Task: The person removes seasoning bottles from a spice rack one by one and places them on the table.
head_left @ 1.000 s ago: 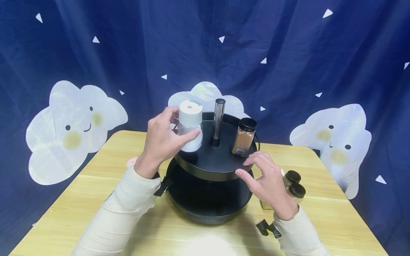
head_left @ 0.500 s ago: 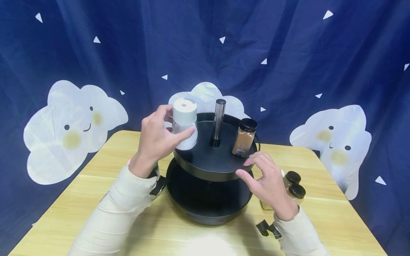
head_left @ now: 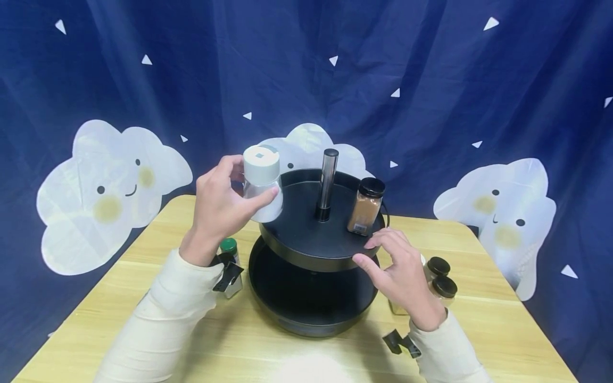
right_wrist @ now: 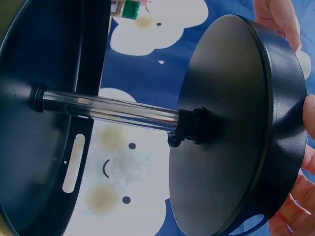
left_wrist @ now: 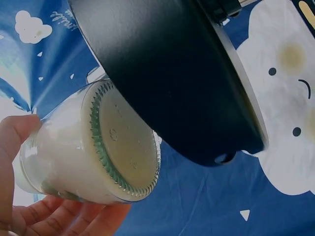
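Observation:
My left hand (head_left: pixel 217 205) grips a glass jar (head_left: pixel 263 194) with a white lid and white contents. The jar is upright at the left edge of the upper tier (head_left: pixel 311 255) of a black two-tier rack. From the left wrist view, the jar's ridged glass bottom (left_wrist: pixel 130 142) shows bare, next to the tier's underside (left_wrist: pixel 162 73). My right hand (head_left: pixel 395 268) holds the front right rim of the upper tier, thumb and fingertips at its edge. Near them on that tier stands a spice jar (head_left: pixel 365 210) with a black lid and brown contents.
The rack's metal post (head_left: pixel 328 178) rises from the upper tier. Below is the wider lower tier (head_left: pixel 313 298). A green-capped bottle (head_left: pixel 229 246) stands on the table left of the rack, partly behind my wrist. Black-lidded jars (head_left: pixel 444 287) stand right, behind my right hand.
My left hand has moved left with the white-lidded jar, from over the upper tier to its left edge. The green-capped bottle has come into sight. My right hand has stayed in place.

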Demonstrator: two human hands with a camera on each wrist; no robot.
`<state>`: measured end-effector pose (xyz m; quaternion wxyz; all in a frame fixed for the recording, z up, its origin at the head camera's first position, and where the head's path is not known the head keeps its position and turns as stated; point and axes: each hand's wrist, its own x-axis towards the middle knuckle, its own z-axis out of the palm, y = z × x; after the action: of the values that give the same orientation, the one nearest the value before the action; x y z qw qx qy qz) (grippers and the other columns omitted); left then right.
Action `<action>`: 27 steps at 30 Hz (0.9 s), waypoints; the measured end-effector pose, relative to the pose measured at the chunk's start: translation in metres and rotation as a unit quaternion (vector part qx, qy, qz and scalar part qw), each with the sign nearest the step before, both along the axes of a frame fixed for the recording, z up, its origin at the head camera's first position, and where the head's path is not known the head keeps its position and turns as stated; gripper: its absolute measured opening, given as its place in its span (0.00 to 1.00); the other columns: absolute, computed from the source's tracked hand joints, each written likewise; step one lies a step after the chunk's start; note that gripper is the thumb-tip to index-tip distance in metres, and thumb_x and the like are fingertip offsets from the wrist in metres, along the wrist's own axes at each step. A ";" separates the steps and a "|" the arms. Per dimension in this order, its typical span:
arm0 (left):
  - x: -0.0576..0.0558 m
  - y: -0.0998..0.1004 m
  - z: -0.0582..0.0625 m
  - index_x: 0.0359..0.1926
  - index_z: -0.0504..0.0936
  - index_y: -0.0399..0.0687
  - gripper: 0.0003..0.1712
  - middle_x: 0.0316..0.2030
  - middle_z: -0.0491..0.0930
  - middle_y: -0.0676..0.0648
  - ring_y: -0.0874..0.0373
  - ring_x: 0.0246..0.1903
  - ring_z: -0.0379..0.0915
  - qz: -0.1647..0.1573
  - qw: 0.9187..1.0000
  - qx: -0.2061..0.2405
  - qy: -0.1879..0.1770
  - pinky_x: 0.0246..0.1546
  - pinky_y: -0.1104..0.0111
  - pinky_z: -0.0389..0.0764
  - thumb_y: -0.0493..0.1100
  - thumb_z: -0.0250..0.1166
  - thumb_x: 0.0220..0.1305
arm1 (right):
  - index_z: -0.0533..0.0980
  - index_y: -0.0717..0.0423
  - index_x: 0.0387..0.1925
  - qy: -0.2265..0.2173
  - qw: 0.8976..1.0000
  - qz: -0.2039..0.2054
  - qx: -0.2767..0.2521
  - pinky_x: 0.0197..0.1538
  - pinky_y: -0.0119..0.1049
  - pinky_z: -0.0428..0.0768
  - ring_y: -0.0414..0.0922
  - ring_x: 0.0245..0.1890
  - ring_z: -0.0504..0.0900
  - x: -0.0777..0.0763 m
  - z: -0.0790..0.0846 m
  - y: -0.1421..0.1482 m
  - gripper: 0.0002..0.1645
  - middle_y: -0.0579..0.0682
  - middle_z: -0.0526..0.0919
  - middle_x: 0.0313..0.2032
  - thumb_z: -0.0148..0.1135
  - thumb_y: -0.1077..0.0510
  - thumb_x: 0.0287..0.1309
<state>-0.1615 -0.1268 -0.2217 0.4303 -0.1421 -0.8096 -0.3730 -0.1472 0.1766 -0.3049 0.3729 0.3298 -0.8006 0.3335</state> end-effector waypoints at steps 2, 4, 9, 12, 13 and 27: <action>0.000 -0.002 -0.001 0.41 0.77 0.32 0.33 0.31 0.83 0.36 0.46 0.29 0.78 0.001 1.000 0.004 0.006 0.28 0.55 0.79 0.47 0.79 0.35 | 0.77 0.58 0.27 -0.001 1.000 -0.002 0.000 0.45 0.39 0.76 0.49 0.37 0.77 0.000 0.000 0.000 0.17 0.53 0.82 0.29 0.73 0.49 0.47; 0.000 -0.004 -0.002 0.41 0.77 0.32 0.33 0.30 0.83 0.36 0.47 0.29 0.78 0.002 1.000 0.007 0.011 0.27 0.54 0.80 0.47 0.79 0.34 | 0.77 0.58 0.27 -0.004 1.000 -0.003 0.000 0.46 0.39 0.76 0.49 0.38 0.77 0.000 0.000 0.000 0.17 0.53 0.82 0.29 0.73 0.49 0.47; 0.000 -0.008 -0.004 0.42 0.77 0.33 0.33 0.30 0.83 0.36 0.48 0.29 0.78 0.005 1.000 0.013 0.020 0.26 0.55 0.81 0.46 0.79 0.35 | 0.77 0.58 0.27 -0.005 1.000 -0.003 -0.001 0.47 0.39 0.76 0.49 0.38 0.77 0.001 0.001 0.000 0.18 0.53 0.82 0.29 0.73 0.49 0.47; 0.002 -0.010 -0.004 0.42 0.77 0.34 0.33 0.30 0.84 0.36 0.48 0.30 0.78 0.009 1.000 0.016 0.021 0.26 0.55 0.81 0.47 0.78 0.36 | 0.77 0.58 0.27 -0.003 1.000 -0.003 -0.001 0.47 0.39 0.76 0.49 0.38 0.77 0.001 0.001 0.000 0.19 0.53 0.82 0.29 0.72 0.47 0.48; 0.002 -0.011 -0.005 0.43 0.77 0.34 0.33 0.31 0.84 0.36 0.48 0.30 0.78 0.012 1.000 0.016 0.019 0.26 0.54 0.81 0.47 0.78 0.36 | 0.77 0.57 0.27 -0.002 1.000 -0.003 -0.001 0.47 0.39 0.76 0.49 0.38 0.77 0.000 0.000 0.000 0.19 0.53 0.82 0.29 0.71 0.46 0.49; 0.008 -0.026 -0.007 0.45 0.76 0.34 0.33 0.32 0.83 0.36 0.47 0.31 0.78 0.052 0.998 0.033 -0.022 0.28 0.55 0.81 0.47 0.77 0.39 | 0.78 0.57 0.27 -0.005 1.000 -0.001 -0.001 0.48 0.39 0.76 0.49 0.38 0.77 -0.001 -0.001 0.001 0.18 0.53 0.82 0.30 0.72 0.48 0.48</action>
<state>-0.1538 -0.1525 -0.2282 0.4354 -0.0774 -0.8124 -0.3800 -0.1485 0.1775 -0.3063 0.3696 0.3276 -0.8022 0.3354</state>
